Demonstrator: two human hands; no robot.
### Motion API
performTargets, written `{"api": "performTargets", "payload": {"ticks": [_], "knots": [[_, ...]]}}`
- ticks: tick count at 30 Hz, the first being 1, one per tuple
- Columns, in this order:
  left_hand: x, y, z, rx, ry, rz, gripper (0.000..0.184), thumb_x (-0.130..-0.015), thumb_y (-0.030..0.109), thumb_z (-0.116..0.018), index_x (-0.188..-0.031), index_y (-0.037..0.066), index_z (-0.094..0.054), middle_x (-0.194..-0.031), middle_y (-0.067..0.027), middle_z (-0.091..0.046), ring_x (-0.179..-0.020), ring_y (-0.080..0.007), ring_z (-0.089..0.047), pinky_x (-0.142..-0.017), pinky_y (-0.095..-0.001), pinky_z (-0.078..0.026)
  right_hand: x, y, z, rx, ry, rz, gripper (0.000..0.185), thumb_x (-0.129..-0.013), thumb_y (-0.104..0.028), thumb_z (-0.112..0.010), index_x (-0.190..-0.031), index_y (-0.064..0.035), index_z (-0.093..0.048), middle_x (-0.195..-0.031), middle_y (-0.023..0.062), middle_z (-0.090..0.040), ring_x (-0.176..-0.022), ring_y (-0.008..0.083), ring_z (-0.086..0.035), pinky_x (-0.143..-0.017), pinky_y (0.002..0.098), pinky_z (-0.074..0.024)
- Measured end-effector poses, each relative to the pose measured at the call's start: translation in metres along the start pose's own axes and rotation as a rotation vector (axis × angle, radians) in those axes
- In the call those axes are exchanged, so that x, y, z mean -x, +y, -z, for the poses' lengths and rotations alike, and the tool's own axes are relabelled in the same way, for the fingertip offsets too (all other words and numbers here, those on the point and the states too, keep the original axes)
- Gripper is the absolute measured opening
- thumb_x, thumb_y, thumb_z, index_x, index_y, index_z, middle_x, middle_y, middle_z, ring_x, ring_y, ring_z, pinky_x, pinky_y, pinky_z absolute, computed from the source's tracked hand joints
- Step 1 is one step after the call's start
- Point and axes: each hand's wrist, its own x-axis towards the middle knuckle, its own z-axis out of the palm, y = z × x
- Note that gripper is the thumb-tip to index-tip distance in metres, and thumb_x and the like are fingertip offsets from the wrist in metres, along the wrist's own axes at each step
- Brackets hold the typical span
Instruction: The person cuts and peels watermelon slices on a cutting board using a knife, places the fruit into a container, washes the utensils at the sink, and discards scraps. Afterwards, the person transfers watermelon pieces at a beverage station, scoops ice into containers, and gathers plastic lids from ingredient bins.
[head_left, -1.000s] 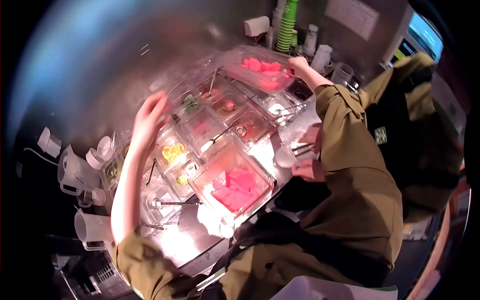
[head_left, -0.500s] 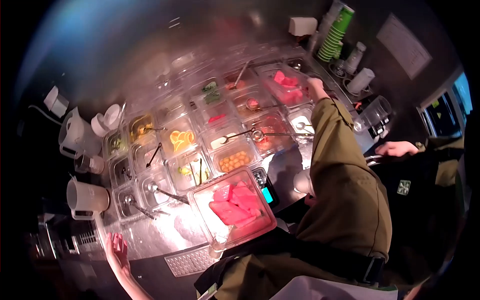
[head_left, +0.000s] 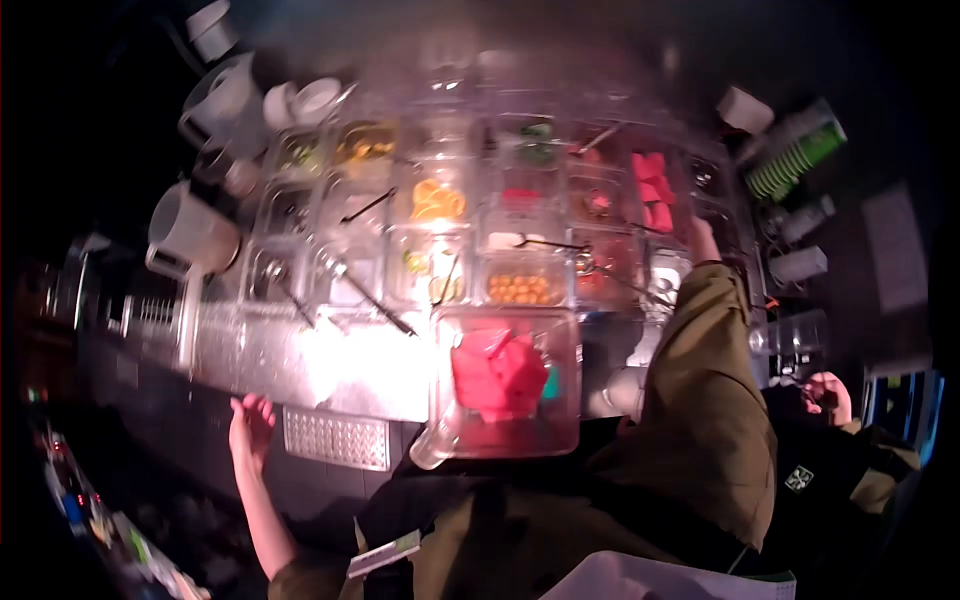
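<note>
My right hand (head_left: pixel 703 240), at the end of a khaki sleeve, is at the near right edge of a clear container (head_left: pixel 676 178) with red-pink fruit pieces (head_left: pixel 652 190). Its fingers look closed on the rim, though they are small and blurred. My left hand (head_left: pixel 252 432) is held off the counter's front edge at the left, fingers loosely apart, nothing in it. Close to my body, a larger clear tub (head_left: pixel 568 435) holds red-pink fruit chunks (head_left: pixel 495 375). Neither hand touches this tub. A teal display glows through its right side.
Several clear bins stand in rows, among them orange slices (head_left: pixel 437 200) and orange balls (head_left: pixel 518 290), some with spoons or tongs. Pitchers (head_left: pixel 195 230) are at the left, green cups (head_left: pixel 795 165) at the back right. Another person's hand (head_left: pixel 828 397) is at the right.
My view has turned and shifted right, so the bins look straighter and further left. My right hand stays by the far fruit container. My left hand stays empty at the left.
</note>
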Motion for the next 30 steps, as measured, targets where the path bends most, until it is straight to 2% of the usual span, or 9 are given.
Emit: {"api": "performTargets", "payload": {"ticks": [6, 10, 15, 17, 19, 20, 21, 26, 30], "knots": [[-0.01, 0.014, -0.041, -0.233, 0.074, -0.045, 0.04, -0.087, 0.037, -0.046, -0.108, 0.003, -0.051, -0.099, -0.0067, -0.055, -0.089, -0.0156, -0.054, -0.075, -0.0284, -0.044, -0.04, -0.057, 0.121, -0.368, 0.258, 0.08, 0.036, -0.075, -0.031, -0.055, -0.094, -0.0012, -0.058, -0.099, 0.0247, -0.057, -0.096, 0.0357, -0.055, -0.08, 0.044, -0.0441], [-0.019, 0.007, -0.046, -0.446, 0.033, -0.113, 0.033, -0.086, 0.02, -0.05, -0.114, 0.002, -0.048, -0.094, -0.0093, -0.058, -0.084, -0.0145, -0.057, -0.073, -0.0246, -0.046, 0.128, -0.158, 0.277, -0.51, 0.468, 0.567, 0.013, -0.076, -0.013, -0.059, -0.071, -0.0009, -0.055, -0.055, 0.0075, -0.056, -0.044, 0.015, -0.055, -0.04, 0.0293, -0.0428], [-0.01, 0.011, -0.006, -0.172, -0.205, -0.071, 0.03, -0.089, 0.021, -0.045, -0.108, -0.001, -0.052, -0.081, -0.0078, -0.06, -0.071, -0.0122, -0.057, -0.065, -0.0219, -0.046, 0.335, -0.299, 0.372, -0.332, 0.242, 0.949, 0.025, -0.083, -0.017, -0.052, -0.063, -0.0019, -0.046, -0.046, 0.0036, -0.045, -0.042, 0.0099, -0.049, -0.036, 0.0269, -0.0362], [-0.013, 0.015, 0.04, -0.487, -0.294, -0.107, 0.033, -0.088, 0.031, -0.045, -0.098, 0.003, -0.058, -0.076, -0.0062, -0.062, -0.06, -0.0092, -0.052, -0.057, -0.0214, -0.042, 0.389, -0.376, 0.373, -0.861, -0.124, 0.911, 0.018, -0.078, -0.014, -0.053, -0.064, -0.0036, -0.05, -0.05, 0.0074, -0.05, -0.049, 0.0166, -0.055, -0.044, 0.032, -0.0426], [-0.001, 0.019, 0.073, -0.337, -0.149, -0.121, 0.023, -0.087, 0.012, -0.047, -0.105, 0.0, -0.054, -0.085, -0.0078, -0.061, -0.072, -0.0111, -0.057, -0.062, -0.0201, -0.044, 0.501, -0.457, 0.358, -0.091, 0.568, 1.479, 0.011, -0.073, -0.016, -0.056, -0.078, -0.0063, -0.058, -0.06, 0.0041, -0.055, -0.058, 0.0124, -0.055, -0.052, 0.0297, -0.0439], [0.007, 0.023, 0.096, -0.25, -0.11, -0.165, 0.023, -0.086, 0.01, -0.047, -0.107, 0.0, -0.053, -0.088, -0.0084, -0.061, -0.076, -0.0122, -0.058, -0.065, -0.02, -0.045, 0.541, -0.496, 0.341, -0.021, 0.665, 1.554, 0.01, -0.072, -0.014, -0.055, -0.08, -0.0081, -0.058, -0.064, 0.0059, -0.058, -0.059, 0.0183, -0.056, -0.055, 0.0295, -0.0453], [0.014, 0.03, 0.111, -0.143, -0.087, -0.203, 0.024, -0.086, 0.007, -0.048, -0.108, -0.001, -0.051, -0.091, -0.0089, -0.061, -0.081, -0.0133, -0.059, -0.067, -0.02, -0.045, 0.587, -0.531, 0.325, -0.154, 0.317, 1.635, 0.012, -0.072, -0.013, -0.056, -0.083, -0.009, -0.058, -0.068, 0.0101, -0.059, -0.061, 0.0254, -0.057, -0.057, 0.0326, -0.0463], [0.108, 0.127, 0.205, -0.122, 0.198, -0.796, 0.017, -0.083, 0.003, -0.051, -0.098, 0.001, -0.057, -0.087, -0.006, -0.06, -0.08, -0.0118, -0.057, -0.071, -0.0225, -0.044, 0.704, -0.683, 0.231, 0.651, 0.06, 2.089, 0.047, -0.081, -0.045, -0.05, -0.114, -0.0112, -0.051, -0.083, 0.018, -0.061, -0.079, 0.0347, -0.059, -0.07, 0.0417, -0.0479], [0.248, 0.239, 0.236, -0.474, 0.862, -1.647, 0.016, -0.074, 0.0, -0.049, -0.087, 0.001, -0.057, -0.086, -0.0088, -0.057, -0.081, -0.0175, -0.053, -0.073, -0.0281, -0.043, 0.767, -0.799, 0.25, 0.412, 0.327, 2.106, 0.02, -0.079, -0.022, -0.05, -0.082, -0.0043, -0.06, -0.075, 0.0146, -0.061, -0.072, 0.0305, -0.06, -0.063, 0.0385, -0.0496]]}}
